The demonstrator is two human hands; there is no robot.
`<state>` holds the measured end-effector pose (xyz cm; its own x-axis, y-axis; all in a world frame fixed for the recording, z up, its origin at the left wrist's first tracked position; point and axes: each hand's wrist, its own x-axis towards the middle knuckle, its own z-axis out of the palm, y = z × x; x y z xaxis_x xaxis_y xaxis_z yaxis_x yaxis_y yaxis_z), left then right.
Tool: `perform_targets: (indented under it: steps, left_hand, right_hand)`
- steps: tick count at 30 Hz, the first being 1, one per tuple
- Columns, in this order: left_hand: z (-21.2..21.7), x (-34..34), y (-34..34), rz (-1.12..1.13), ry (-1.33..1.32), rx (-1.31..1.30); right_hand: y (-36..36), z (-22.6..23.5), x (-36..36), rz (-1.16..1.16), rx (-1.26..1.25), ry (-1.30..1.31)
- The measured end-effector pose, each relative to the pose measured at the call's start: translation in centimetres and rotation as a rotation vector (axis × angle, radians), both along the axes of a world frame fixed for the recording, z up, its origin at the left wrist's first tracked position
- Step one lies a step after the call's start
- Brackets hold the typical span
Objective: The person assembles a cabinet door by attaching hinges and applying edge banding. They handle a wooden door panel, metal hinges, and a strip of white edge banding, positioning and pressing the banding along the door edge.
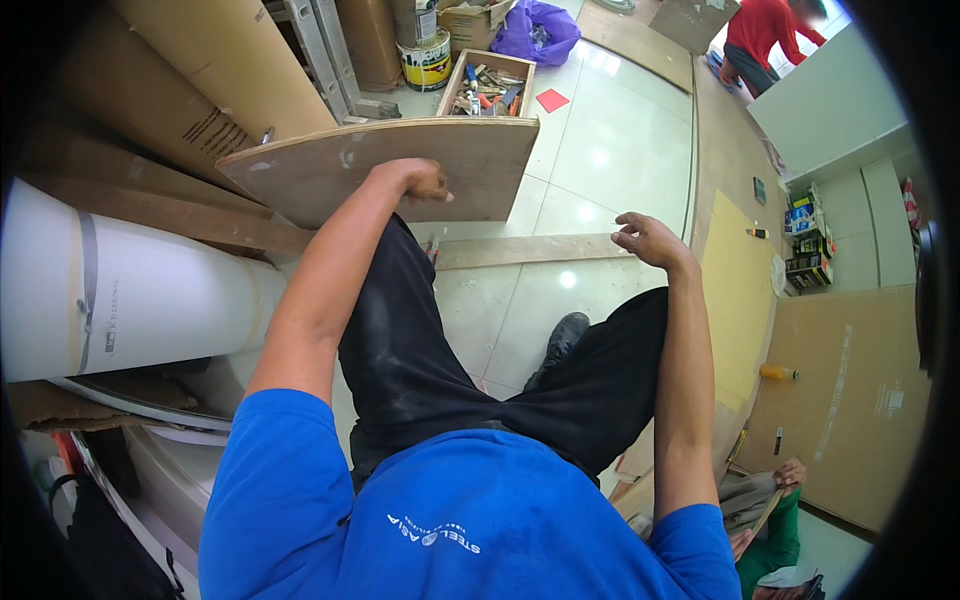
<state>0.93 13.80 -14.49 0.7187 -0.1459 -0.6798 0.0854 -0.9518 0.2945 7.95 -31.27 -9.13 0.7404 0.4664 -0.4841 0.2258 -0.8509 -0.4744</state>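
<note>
While I stand over the pale tiled floor (610,150), the big white roll (150,290) fills the left of the frame. Above centre lies the plywood board (330,165), and my left hand (418,180) is curled shut on its near edge. Right of centre, my right hand (645,240) hangs loosely half-open, holding nothing, well apart from the board.

- The left hand (418,181) hid its fingertips behind the flat tan plywood board (385,168).
- The open wooden tool box (490,85) held items too small to tell.
</note>
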Motion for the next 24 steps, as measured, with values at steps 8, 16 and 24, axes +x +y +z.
perform_targets:
  steps: [8,16,24]
  left_hand:
    - [0.16,0.08,-0.03,0.023,0.004,0.011]
    - [0.57,-0.11,0.06,0.041,-0.015,-0.016]
    - [0.93,-0.33,0.19,0.053,0.008,-0.028]
  right_hand:
    - [0.27,0.21,-0.08,-0.015,-0.035,0.040]
    - [0.37,-0.06,-0.17,0.010,-0.060,0.035]
    - [0.33,-0.57,-0.12,-0.006,-0.063,0.077]
